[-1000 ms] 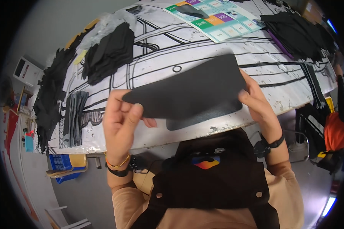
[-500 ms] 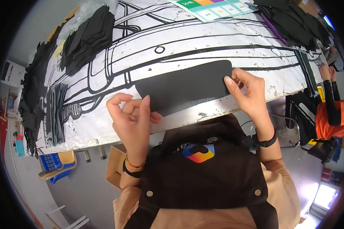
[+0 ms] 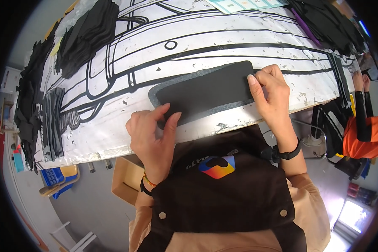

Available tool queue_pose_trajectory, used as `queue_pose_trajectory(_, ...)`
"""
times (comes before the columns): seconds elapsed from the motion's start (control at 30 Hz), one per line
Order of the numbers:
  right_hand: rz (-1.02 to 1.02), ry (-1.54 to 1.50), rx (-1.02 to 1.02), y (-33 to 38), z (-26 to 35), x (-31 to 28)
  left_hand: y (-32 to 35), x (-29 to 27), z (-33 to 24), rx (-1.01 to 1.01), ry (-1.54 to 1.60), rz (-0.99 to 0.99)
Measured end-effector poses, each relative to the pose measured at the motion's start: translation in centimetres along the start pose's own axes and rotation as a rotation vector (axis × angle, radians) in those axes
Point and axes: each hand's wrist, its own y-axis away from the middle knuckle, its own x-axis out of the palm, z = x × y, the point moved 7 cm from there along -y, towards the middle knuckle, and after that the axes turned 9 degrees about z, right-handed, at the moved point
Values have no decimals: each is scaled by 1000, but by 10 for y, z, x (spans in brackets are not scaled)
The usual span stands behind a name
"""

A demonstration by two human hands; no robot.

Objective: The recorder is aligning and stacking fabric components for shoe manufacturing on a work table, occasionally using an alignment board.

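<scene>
A black fabric-like piece [image 3: 210,86], long with rounded corners, lies over a grey-bordered piece [image 3: 157,93] of similar shape at the table's near edge. The grey border shows along its left, upper left and lower sides. My right hand [image 3: 269,90] pinches the right end of the black piece between thumb and fingers. At its lower left corner is my left hand [image 3: 153,134], thumb and index finger apart with the tips over the piece. The other fingers of that hand are curled and partly hidden.
Stacks of black pieces lie at the far left [image 3: 86,38] and far right [image 3: 327,25] of the white, line-drawn table [image 3: 214,46]. Grey-black strips [image 3: 53,122] sit at the left edge. An open cardboard box [image 3: 124,180] stands below. A person in orange [image 3: 363,136] is at the right.
The black piece has shifted so the grey border beneath it now shows on the left. My left hand has moved in over the lower left corner. My right hand keeps its pinch.
</scene>
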Motion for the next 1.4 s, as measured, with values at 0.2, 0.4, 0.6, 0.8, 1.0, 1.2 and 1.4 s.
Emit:
queue_pose_trajectory(0.2,32,-16,9,-4,1,2,-2,0,2,-12,-83,-71)
queue_pose_trajectory(0.4,60,22,33,-5,1,5,-3,4,2,-43,-140,-42)
queue_pose_trajectory(0.6,53,18,36,-5,0,6,-4,4,4,-53,-159,-33)
queue_pose_trajectory(0.8,68,20,44,-5,-2,8,-5,4,5,-101,-141,-4)
queue_pose_trajectory(1.0,77,20,53,-6,-1,8,-5,4,4,-95,-143,-4)
queue_pose_trajectory(1.2,82,30,50,-7,0,9,-6,5,4,-84,-140,5)
queue_pose_trajectory(1.4,87,38,56,-7,-1,9,-6,6,6,-67,-141,-11)
